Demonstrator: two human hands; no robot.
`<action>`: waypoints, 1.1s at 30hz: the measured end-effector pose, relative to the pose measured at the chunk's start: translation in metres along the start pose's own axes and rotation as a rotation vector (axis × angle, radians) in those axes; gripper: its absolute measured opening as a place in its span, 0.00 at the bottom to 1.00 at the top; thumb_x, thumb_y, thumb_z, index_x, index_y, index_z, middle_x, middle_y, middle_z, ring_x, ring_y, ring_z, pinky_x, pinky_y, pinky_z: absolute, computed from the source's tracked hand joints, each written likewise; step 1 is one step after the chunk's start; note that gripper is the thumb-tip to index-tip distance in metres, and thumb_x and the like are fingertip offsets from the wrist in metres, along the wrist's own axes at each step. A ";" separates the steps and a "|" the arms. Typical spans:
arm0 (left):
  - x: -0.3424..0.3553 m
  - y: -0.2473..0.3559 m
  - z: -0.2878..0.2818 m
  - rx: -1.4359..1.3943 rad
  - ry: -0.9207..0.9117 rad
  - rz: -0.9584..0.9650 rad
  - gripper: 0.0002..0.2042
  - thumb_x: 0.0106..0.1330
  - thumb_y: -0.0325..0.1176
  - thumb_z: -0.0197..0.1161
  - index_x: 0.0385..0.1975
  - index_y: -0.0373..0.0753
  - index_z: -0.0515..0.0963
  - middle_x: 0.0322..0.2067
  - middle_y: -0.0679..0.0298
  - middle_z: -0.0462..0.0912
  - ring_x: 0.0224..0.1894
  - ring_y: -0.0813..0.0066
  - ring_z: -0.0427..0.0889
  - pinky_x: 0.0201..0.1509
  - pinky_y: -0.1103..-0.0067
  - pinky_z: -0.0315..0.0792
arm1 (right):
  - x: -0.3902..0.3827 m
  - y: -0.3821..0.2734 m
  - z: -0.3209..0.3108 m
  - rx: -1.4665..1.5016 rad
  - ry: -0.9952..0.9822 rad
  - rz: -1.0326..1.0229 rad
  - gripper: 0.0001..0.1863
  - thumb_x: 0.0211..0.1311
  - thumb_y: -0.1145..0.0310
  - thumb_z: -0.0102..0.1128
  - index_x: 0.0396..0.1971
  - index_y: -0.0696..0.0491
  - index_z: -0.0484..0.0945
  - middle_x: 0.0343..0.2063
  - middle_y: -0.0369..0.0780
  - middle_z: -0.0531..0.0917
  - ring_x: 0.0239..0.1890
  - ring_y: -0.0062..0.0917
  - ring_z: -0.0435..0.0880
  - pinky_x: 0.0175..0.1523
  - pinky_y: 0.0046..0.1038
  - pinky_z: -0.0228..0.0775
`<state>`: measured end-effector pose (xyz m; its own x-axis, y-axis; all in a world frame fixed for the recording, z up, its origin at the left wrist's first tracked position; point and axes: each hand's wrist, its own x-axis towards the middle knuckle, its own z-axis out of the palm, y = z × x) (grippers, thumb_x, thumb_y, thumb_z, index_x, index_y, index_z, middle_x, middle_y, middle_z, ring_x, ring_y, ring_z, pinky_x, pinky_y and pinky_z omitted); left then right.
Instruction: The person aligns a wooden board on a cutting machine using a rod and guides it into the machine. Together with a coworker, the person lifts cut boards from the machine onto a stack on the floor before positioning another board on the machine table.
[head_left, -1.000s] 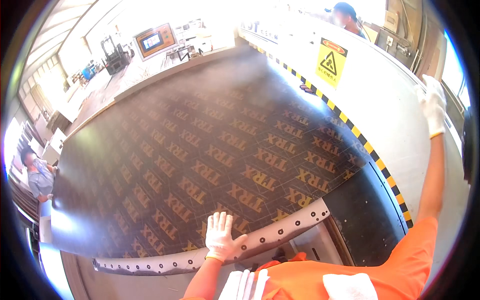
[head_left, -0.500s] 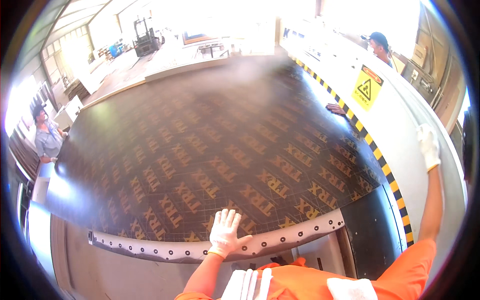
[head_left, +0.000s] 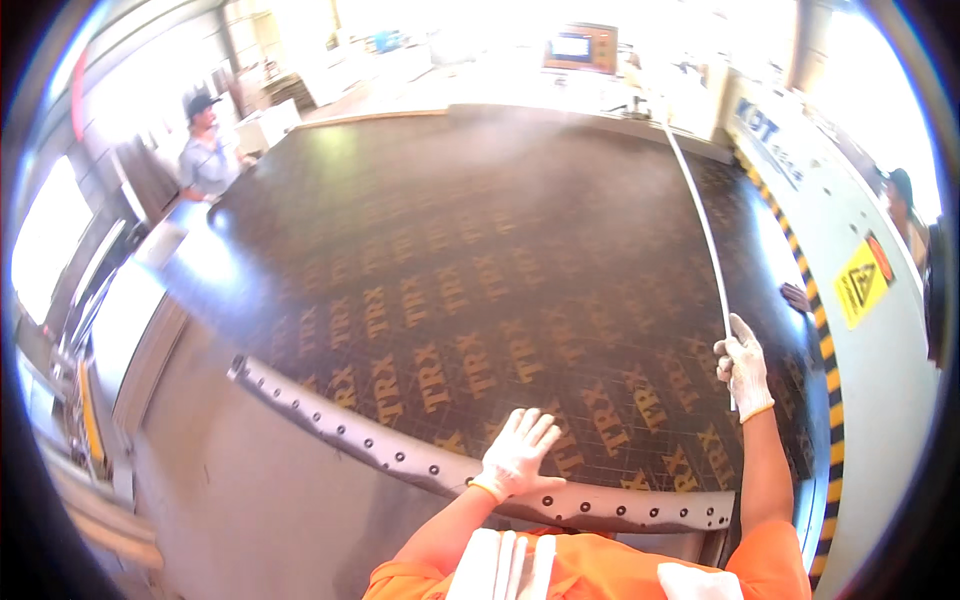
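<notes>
My left hand, in a white knit glove with a yellow cuff, lies palm down with fingers spread on the near edge of a large dark board. Repeated gold lettering covers the board. A long, thin white rod runs from my right hand toward the far right of the board. That gloved hand is closed round the rod near its lower end. Beneath the board's near edge runs a pale metal bar with a row of dark round holes.
A white machine beam with black-and-yellow striping borders the right side. Beside it another person's hand rests on the board. A person in a cap stands at the far left corner. An orange-framed screen stands at the back.
My right hand has come off the machine beam to above the board and now grips the white rod. The view has turned right; my left hand stays flat at the near edge.
</notes>
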<state>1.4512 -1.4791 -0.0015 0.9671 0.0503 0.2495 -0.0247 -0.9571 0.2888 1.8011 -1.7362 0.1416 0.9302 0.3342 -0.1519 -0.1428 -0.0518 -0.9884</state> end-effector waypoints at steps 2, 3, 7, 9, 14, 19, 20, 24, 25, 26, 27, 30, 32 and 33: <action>-0.004 -0.002 0.006 -0.021 0.004 -0.019 0.47 0.56 0.66 0.70 0.69 0.34 0.73 0.71 0.49 0.72 0.77 0.45 0.62 0.83 0.52 0.48 | 0.014 0.002 0.016 0.063 -0.037 0.004 0.31 0.76 0.77 0.48 0.78 0.48 0.63 0.31 0.38 0.83 0.17 0.13 0.72 0.20 0.17 0.66; -0.004 -0.003 0.007 -0.028 0.002 -0.025 0.47 0.56 0.66 0.70 0.69 0.35 0.73 0.72 0.49 0.71 0.78 0.44 0.61 0.84 0.52 0.47 | 0.020 0.001 0.025 0.069 -0.057 0.014 0.31 0.77 0.77 0.48 0.78 0.48 0.63 0.31 0.38 0.83 0.16 0.12 0.72 0.20 0.17 0.67; -0.009 -0.003 0.007 -0.045 0.072 -0.058 0.45 0.53 0.63 0.74 0.65 0.34 0.77 0.70 0.48 0.74 0.75 0.43 0.65 0.82 0.50 0.51 | 0.034 -0.002 0.049 0.031 -0.111 0.007 0.31 0.77 0.77 0.48 0.78 0.49 0.63 0.32 0.39 0.83 0.16 0.12 0.72 0.20 0.18 0.67; -0.009 -0.003 0.005 -0.029 -0.028 -0.073 0.48 0.56 0.66 0.70 0.69 0.35 0.73 0.73 0.49 0.70 0.79 0.45 0.61 0.84 0.52 0.46 | 0.041 -0.003 0.055 0.025 -0.133 -0.001 0.31 0.77 0.77 0.47 0.78 0.50 0.63 0.32 0.39 0.83 0.16 0.12 0.72 0.20 0.19 0.68; -0.006 -0.004 0.009 -0.037 0.020 -0.057 0.47 0.55 0.66 0.71 0.68 0.35 0.75 0.72 0.49 0.72 0.77 0.44 0.64 0.84 0.51 0.49 | 0.055 -0.002 0.057 0.014 -0.114 -0.018 0.31 0.77 0.77 0.48 0.78 0.50 0.63 0.31 0.38 0.83 0.17 0.12 0.71 0.20 0.18 0.66; 0.001 0.000 0.002 -0.009 -0.015 -0.060 0.47 0.53 0.66 0.73 0.67 0.36 0.75 0.70 0.50 0.74 0.76 0.44 0.66 0.83 0.50 0.49 | 0.078 0.000 0.058 0.025 -0.126 -0.038 0.30 0.77 0.75 0.50 0.77 0.51 0.64 0.31 0.38 0.83 0.17 0.12 0.71 0.21 0.19 0.63; -0.001 -0.001 0.003 -0.006 -0.015 -0.063 0.47 0.53 0.66 0.73 0.67 0.37 0.75 0.70 0.50 0.74 0.76 0.44 0.66 0.83 0.50 0.49 | 0.085 -0.002 0.064 0.038 -0.128 -0.033 0.30 0.77 0.75 0.50 0.77 0.51 0.65 0.31 0.39 0.83 0.17 0.13 0.70 0.21 0.19 0.63; 0.002 -0.001 0.006 -0.011 -0.005 -0.049 0.46 0.51 0.66 0.74 0.65 0.37 0.77 0.69 0.49 0.75 0.75 0.44 0.66 0.82 0.49 0.51 | 0.109 -0.020 0.077 0.056 -0.082 0.030 0.28 0.79 0.74 0.50 0.77 0.50 0.65 0.32 0.40 0.83 0.17 0.15 0.70 0.21 0.21 0.62; 0.004 0.000 0.006 -0.013 0.002 -0.055 0.46 0.51 0.66 0.74 0.65 0.37 0.77 0.69 0.49 0.75 0.75 0.43 0.66 0.82 0.49 0.51 | 0.114 -0.022 0.079 0.060 -0.070 0.031 0.28 0.79 0.74 0.50 0.77 0.50 0.65 0.32 0.40 0.83 0.17 0.15 0.70 0.21 0.21 0.62; 0.006 0.000 0.005 -0.015 -0.003 -0.044 0.46 0.51 0.66 0.74 0.65 0.37 0.77 0.69 0.49 0.75 0.75 0.43 0.66 0.82 0.49 0.51 | 0.119 -0.024 0.080 0.069 -0.071 0.025 0.28 0.79 0.74 0.49 0.77 0.49 0.65 0.32 0.40 0.83 0.17 0.15 0.70 0.21 0.21 0.62; 0.007 0.000 0.004 -0.005 -0.042 -0.053 0.47 0.53 0.67 0.72 0.66 0.37 0.76 0.70 0.49 0.73 0.76 0.44 0.64 0.83 0.50 0.49 | 0.122 -0.027 0.083 0.076 -0.076 0.019 0.28 0.79 0.75 0.49 0.77 0.48 0.65 0.32 0.40 0.83 0.17 0.15 0.70 0.21 0.21 0.62; 0.007 0.000 0.004 0.008 -0.075 -0.060 0.47 0.56 0.69 0.69 0.67 0.36 0.76 0.72 0.49 0.71 0.77 0.45 0.62 0.83 0.50 0.48 | 0.128 -0.034 0.095 0.084 -0.079 0.012 0.28 0.79 0.76 0.48 0.76 0.48 0.66 0.31 0.40 0.83 0.17 0.15 0.70 0.21 0.21 0.62; 0.006 0.000 0.005 0.010 -0.068 -0.063 0.47 0.56 0.69 0.69 0.67 0.36 0.76 0.72 0.49 0.71 0.77 0.45 0.62 0.83 0.50 0.48 | 0.134 -0.040 0.105 0.061 -0.075 0.014 0.28 0.79 0.76 0.48 0.76 0.48 0.67 0.30 0.39 0.82 0.16 0.14 0.69 0.21 0.20 0.61; 0.006 0.000 0.004 0.012 -0.070 -0.065 0.47 0.56 0.69 0.69 0.67 0.36 0.76 0.72 0.49 0.72 0.77 0.44 0.62 0.83 0.50 0.48 | 0.138 -0.042 0.110 0.060 -0.073 0.016 0.28 0.79 0.76 0.48 0.76 0.48 0.67 0.30 0.39 0.82 0.16 0.14 0.69 0.21 0.20 0.61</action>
<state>1.4584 -1.4795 -0.0038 0.9818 0.0928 0.1655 0.0413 -0.9559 0.2909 1.8979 -1.5842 0.1619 0.9008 0.4018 -0.1648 -0.1792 -0.0017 -0.9838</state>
